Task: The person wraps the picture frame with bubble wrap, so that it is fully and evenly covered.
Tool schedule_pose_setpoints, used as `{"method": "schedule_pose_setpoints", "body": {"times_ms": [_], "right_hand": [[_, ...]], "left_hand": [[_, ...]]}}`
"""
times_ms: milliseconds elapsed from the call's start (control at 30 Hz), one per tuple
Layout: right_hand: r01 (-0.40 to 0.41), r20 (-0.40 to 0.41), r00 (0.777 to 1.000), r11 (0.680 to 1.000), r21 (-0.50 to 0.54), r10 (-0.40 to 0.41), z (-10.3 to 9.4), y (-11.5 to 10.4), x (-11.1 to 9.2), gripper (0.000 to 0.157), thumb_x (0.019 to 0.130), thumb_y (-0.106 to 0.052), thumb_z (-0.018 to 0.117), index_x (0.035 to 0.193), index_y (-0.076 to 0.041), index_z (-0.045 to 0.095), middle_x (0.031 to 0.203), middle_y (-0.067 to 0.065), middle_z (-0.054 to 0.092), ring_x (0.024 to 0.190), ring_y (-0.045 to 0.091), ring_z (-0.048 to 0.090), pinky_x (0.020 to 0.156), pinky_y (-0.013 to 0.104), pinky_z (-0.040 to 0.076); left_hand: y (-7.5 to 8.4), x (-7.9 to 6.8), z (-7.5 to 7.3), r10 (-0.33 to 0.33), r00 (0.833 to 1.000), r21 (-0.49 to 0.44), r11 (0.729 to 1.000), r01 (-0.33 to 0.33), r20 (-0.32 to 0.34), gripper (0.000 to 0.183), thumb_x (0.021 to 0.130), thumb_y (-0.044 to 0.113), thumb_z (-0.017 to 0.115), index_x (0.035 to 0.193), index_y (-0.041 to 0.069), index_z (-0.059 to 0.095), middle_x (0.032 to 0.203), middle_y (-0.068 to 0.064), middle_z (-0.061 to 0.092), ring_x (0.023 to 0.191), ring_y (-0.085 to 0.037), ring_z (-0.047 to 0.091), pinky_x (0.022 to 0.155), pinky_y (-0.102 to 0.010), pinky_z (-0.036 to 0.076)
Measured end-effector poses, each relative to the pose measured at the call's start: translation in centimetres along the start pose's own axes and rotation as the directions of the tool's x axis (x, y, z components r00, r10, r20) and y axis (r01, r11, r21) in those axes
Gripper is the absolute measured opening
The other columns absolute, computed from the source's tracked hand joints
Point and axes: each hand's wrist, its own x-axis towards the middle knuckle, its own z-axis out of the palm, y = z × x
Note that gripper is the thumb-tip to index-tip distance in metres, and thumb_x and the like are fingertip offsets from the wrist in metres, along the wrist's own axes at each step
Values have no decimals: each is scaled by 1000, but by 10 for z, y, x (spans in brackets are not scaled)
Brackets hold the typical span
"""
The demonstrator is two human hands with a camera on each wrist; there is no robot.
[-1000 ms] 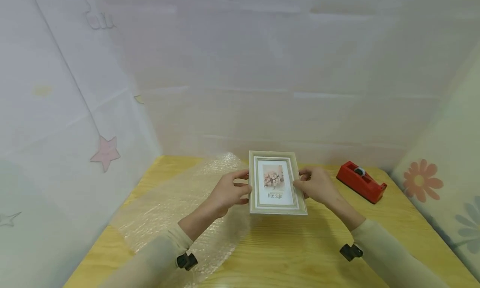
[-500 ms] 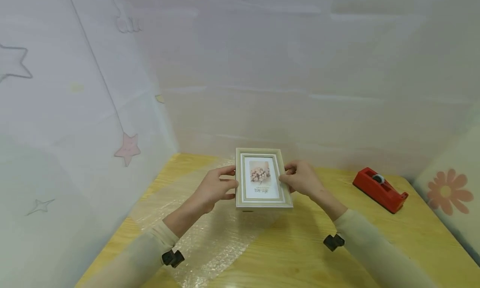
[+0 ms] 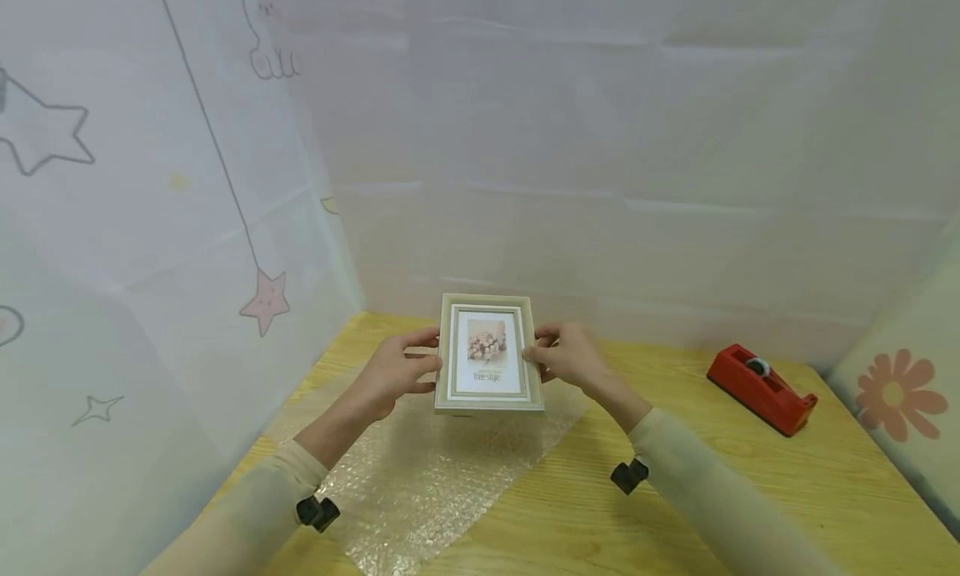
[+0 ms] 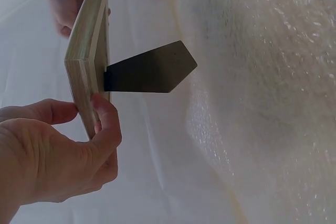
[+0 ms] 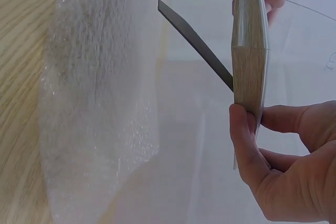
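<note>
Sheeting (image 3: 525,142), pale and creased, with a pink star (image 3: 266,301) and a red flower (image 3: 900,395), backs and flanks a yellow wood-grain table (image 3: 645,509) where bubble wrap (image 3: 420,493) lies beneath a picture frame (image 3: 489,355), held aloft, left hand (image 3: 390,372) and right hand (image 3: 573,359) pinching opposite edges, well apart from a red tape dispenser (image 3: 761,393).

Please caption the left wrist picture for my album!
Left hand and right hand hold a photo frame above bubble wrap, its stand out.
</note>
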Motion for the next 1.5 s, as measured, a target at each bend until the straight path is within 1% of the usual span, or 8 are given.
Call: {"method": "schedule_pose_setpoints", "body": {"times_ms": [167, 400, 533, 667, 833, 1033, 1167, 1500], "right_hand": [[-1, -5, 1000, 999, 49, 1, 13, 2, 7, 51, 93, -4, 74, 136, 15, 53, 101, 20, 63, 69, 27, 69, 66, 44, 61], [-24, 7, 1000, 997, 68, 23, 30, 9, 16, 48, 92, -3, 75, 132, 15, 56, 99, 19, 64, 65, 27, 70, 65, 47, 60], [-45, 15, 999, 995, 92, 44, 37, 12, 20, 49, 92, -3, 74, 132, 17, 55, 98, 19, 65, 66, 28, 70, 67, 51, 60], [-63, 24, 998, 992, 108, 61, 44, 20, 24, 50, 92, -2, 73, 134, 17, 53, 98, 18, 66, 68, 28, 70, 66, 47, 60], [-72, 3, 997, 993, 98, 72, 50, 30, 29, 48, 92, -2, 74, 133, 15, 55, 96, 16, 68, 67, 26, 70, 62, 41, 61], [-82, -5, 997, 989, 120, 83, 58, 49, 33, 41, 90, 1, 74, 125, 17, 59, 89, 16, 72, 66, 30, 70, 67, 51, 60], [-95, -8, 995, 991, 93, 96, 66, 61, 33, 40, 89, 1, 75, 123, 17, 60, 86, 15, 72, 64, 27, 71, 67, 52, 59], [-116, -16, 993, 991, 69, 117, 73, 61, 34, 26, 91, -2, 76, 110, 13, 66, 80, 14, 72, 75, 42, 71, 65, 49, 60]], "left_hand": [[-6, 0, -12, -1, 1000, 18, 1000, 1, -17, 61, 93, 1, 62, 152, 2, 46, 142, -22, 45, 120, -39, 54, 82, -46, 58], [-17, -4, -22, -43, 998, 25, 999, 44, -35, 62, 92, 2, 61, 152, 1, 45, 140, -23, 44, 119, -37, 55, 81, -47, 58], [-21, -3, -25, -36, 999, 32, 999, 37, -39, 62, 91, 2, 60, 152, 0, 45, 140, -24, 43, 119, -39, 55, 82, -48, 58], [-28, -2, -27, -29, 999, 56, 998, 30, -33, 62, 92, 1, 56, 152, -1, 43, 140, -25, 42, 121, -41, 54, 82, -48, 58], [-42, 6, -28, -40, 998, 88, 995, 44, -44, 61, 93, 2, 55, 153, 0, 43, 139, -22, 45, 122, -40, 54, 82, -46, 58], [-65, 19, -27, -74, 996, 87, 993, 78, -44, 60, 93, 4, 55, 152, -1, 44, 135, -23, 47, 105, -31, 62, 81, -48, 58], [-77, 22, -26, -106, 993, 84, 990, 110, -53, 59, 92, 2, 55, 150, -4, 45, 132, -24, 48, 95, -27, 64, 79, -48, 58], [-82, 28, -32, -144, 987, 133, 979, 151, -66, 58, 92, 4, 58, 148, -3, 46, 135, -24, 49, 101, -27, 63, 78, -46, 59]]}}
